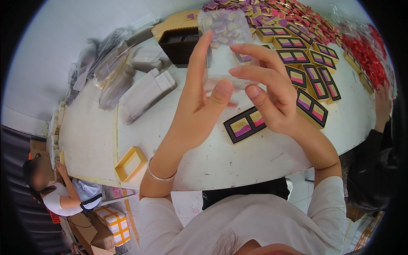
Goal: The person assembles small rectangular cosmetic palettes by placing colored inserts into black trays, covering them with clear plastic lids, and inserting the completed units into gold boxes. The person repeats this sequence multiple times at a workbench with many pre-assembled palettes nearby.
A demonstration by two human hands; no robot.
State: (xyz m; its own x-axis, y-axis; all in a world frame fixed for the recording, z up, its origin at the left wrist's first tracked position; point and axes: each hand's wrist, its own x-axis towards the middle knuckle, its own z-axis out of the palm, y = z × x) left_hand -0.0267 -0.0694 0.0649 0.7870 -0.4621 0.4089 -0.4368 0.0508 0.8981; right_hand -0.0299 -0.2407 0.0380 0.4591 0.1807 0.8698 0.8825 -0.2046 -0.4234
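Raised over the table, a clear plastic box (226, 25) stands between my two hands, its lower rim near my thumbs. My left hand (199, 95) holds its left side, with the index finger stretched up along the wall and the thumb at the lower rim. On the other side my right hand (270, 87) has curved fingers around the clear wall; some of the contact is hidden. Below the right hand lies a gold box with a black tray (242, 123) holding small purple, pink and gold packets, partly covered by that hand.
Dark brown trays (178, 46) are stacked behind my left hand. Clear plastic sleeves (146, 95) lie at left, an open gold frame (130, 164) at the front edge. Filled boxes (316, 80) and piled packets (293, 17) spread right. Co-worker's hand (382, 104) touches red material.
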